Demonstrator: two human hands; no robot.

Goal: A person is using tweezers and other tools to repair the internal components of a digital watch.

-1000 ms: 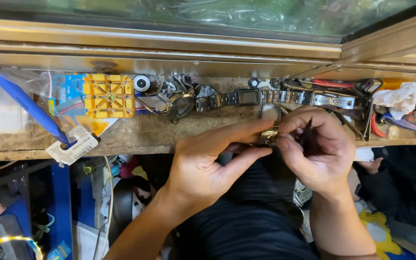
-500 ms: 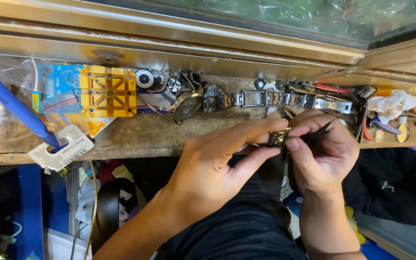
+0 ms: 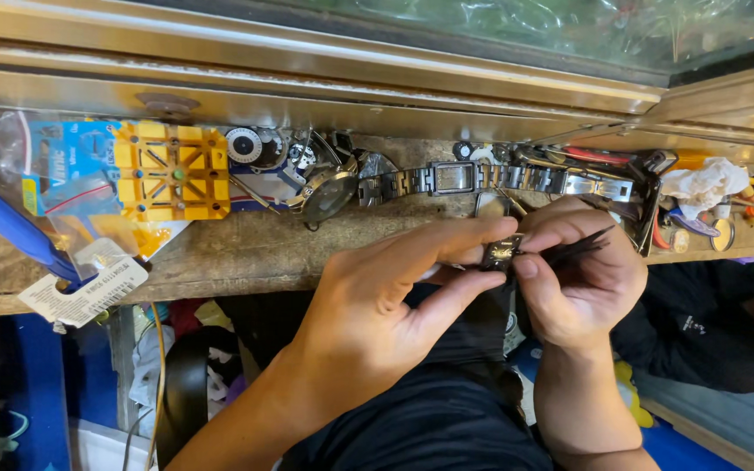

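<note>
My left hand (image 3: 377,305) and my right hand (image 3: 582,279) meet in front of a worn wooden bench (image 3: 246,253). Between the fingertips of both hands sits a small dark watch part with a gold-coloured face (image 3: 501,254). My left thumb and forefinger pinch it from the left. My right hand grips it from the right and also holds a thin dark tool or strap end (image 3: 579,249) that points right. What lies under my hands is hidden.
On the bench lie a yellow plastic watch holder (image 3: 170,170), a steel bracelet watch (image 3: 473,179), a round watch case (image 3: 329,194), a blue-handled tool with a white tag (image 3: 10,228), a crumpled white cloth (image 3: 700,185) and several small parts. A metal rail (image 3: 307,74) runs behind.
The view has shifted a little to the right and lower. Both hands have stayed together on the small watch part, turning it slightly.
</note>
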